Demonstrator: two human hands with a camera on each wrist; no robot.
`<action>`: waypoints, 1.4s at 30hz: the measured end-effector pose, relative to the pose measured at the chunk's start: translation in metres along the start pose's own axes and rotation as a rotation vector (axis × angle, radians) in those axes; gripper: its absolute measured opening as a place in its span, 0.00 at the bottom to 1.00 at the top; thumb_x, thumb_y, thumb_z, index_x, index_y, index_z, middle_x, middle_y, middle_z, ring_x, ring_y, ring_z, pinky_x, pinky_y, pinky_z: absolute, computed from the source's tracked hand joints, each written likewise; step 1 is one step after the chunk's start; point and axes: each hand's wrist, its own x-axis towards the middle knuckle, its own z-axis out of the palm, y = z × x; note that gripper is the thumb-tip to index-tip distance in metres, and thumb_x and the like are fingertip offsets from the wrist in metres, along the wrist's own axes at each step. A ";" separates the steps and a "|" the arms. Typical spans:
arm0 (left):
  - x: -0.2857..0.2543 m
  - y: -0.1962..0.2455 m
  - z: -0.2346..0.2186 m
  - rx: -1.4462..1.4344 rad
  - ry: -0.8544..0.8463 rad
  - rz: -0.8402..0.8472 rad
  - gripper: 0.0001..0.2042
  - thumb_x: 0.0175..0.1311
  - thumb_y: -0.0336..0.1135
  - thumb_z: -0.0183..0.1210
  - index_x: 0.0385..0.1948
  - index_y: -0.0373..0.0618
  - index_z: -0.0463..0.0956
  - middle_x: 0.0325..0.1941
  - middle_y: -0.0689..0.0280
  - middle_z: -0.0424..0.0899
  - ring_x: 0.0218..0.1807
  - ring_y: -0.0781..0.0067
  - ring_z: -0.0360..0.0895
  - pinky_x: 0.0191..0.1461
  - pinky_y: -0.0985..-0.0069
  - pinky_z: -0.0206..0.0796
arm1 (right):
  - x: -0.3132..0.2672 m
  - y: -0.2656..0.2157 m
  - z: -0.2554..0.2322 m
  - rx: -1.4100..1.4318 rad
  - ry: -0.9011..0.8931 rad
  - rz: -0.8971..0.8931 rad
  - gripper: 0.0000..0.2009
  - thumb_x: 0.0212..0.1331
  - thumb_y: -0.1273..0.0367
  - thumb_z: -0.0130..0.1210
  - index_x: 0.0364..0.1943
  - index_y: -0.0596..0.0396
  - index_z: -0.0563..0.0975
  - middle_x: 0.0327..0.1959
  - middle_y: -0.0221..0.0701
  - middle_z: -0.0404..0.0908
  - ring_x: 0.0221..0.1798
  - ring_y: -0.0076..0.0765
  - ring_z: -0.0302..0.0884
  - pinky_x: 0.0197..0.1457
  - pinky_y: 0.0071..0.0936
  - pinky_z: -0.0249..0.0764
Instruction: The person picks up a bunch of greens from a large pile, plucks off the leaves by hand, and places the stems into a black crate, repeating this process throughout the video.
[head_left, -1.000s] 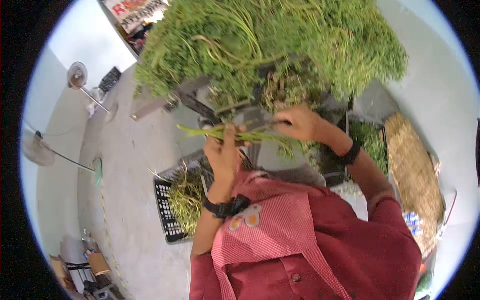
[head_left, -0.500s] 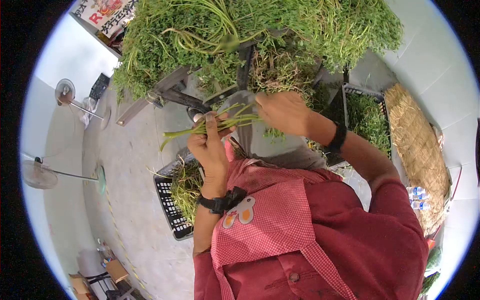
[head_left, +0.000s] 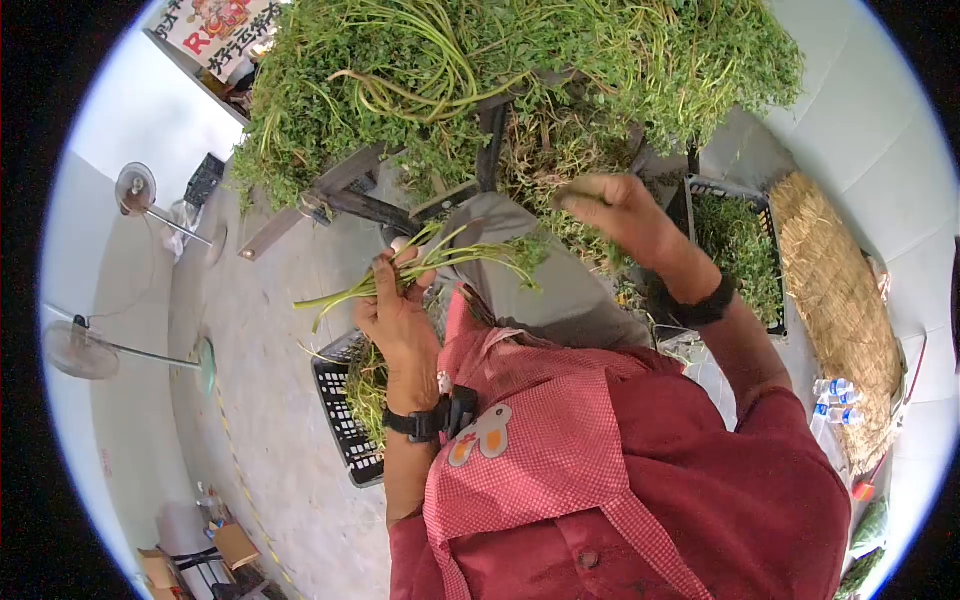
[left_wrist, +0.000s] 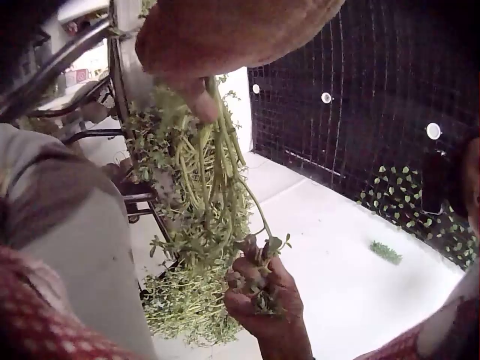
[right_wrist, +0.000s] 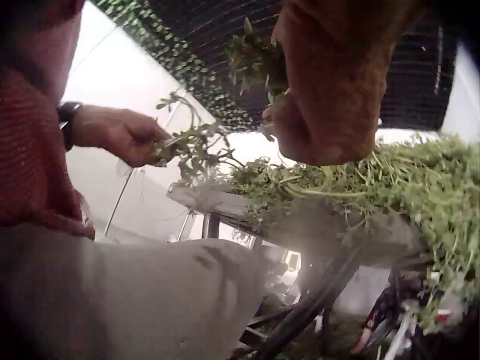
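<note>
Around the smooth grey floor [head_left: 285, 440] I count two black slotted plastic crates [head_left: 335, 410]; left fingers [head_left: 386, 284] grip slender green stems [head_left: 335, 297], right fingers [left_wrist: 240, 302] pinch a leafy green tuft [left_wrist: 267, 300].

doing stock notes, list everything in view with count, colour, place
stem bunch: one, green, left fingers
leafy clump: one, green, right fingers
greens heap: one, green, on table
crates: at least two, black, either side
fans: two, greyish, left
woven roll: one, tan, right
bottles: several, clear-blue, right
cardboard pieces: two, brown, lower left
sign: one, white, upper left
apron: one, red-white check, chest
left hand: one, bare, centre
right hand: one, bare, centre-right
</note>
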 end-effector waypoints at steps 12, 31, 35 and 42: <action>-0.007 0.002 0.001 -0.095 -0.070 -0.018 0.10 0.65 0.36 0.50 0.39 0.38 0.72 0.38 0.56 0.80 0.37 0.70 0.79 0.36 0.77 0.76 | -0.022 -0.005 0.053 -0.452 -0.073 -0.334 0.14 0.46 0.66 0.62 0.37 0.59 0.78 0.19 0.32 0.75 0.21 0.19 0.67 0.25 0.22 0.64; -0.011 0.004 0.002 -0.081 -0.109 0.004 0.12 0.65 0.38 0.49 0.43 0.39 0.69 0.40 0.56 0.79 0.39 0.69 0.78 0.37 0.75 0.76 | 0.014 0.079 -0.006 0.377 0.137 0.097 0.13 0.50 0.60 0.54 0.37 0.51 0.75 0.28 0.29 0.78 0.30 0.33 0.75 0.29 0.30 0.71; -0.006 -0.002 -0.001 -0.200 -0.137 -0.131 0.13 0.65 0.39 0.49 0.44 0.39 0.69 0.41 0.57 0.78 0.39 0.71 0.77 0.39 0.77 0.75 | -0.009 0.042 -0.017 0.847 0.372 0.348 0.09 0.60 0.61 0.47 0.25 0.46 0.68 0.18 0.20 0.66 0.18 0.17 0.62 0.15 0.18 0.57; -0.007 0.003 -0.008 -0.370 -0.224 -0.208 0.12 0.65 0.37 0.48 0.44 0.40 0.70 0.42 0.60 0.79 0.42 0.73 0.77 0.43 0.78 0.73 | -0.063 0.199 -0.254 -0.566 0.618 0.494 0.29 0.56 0.60 0.54 0.60 0.53 0.59 0.51 0.33 0.70 0.54 0.36 0.67 0.48 0.34 0.70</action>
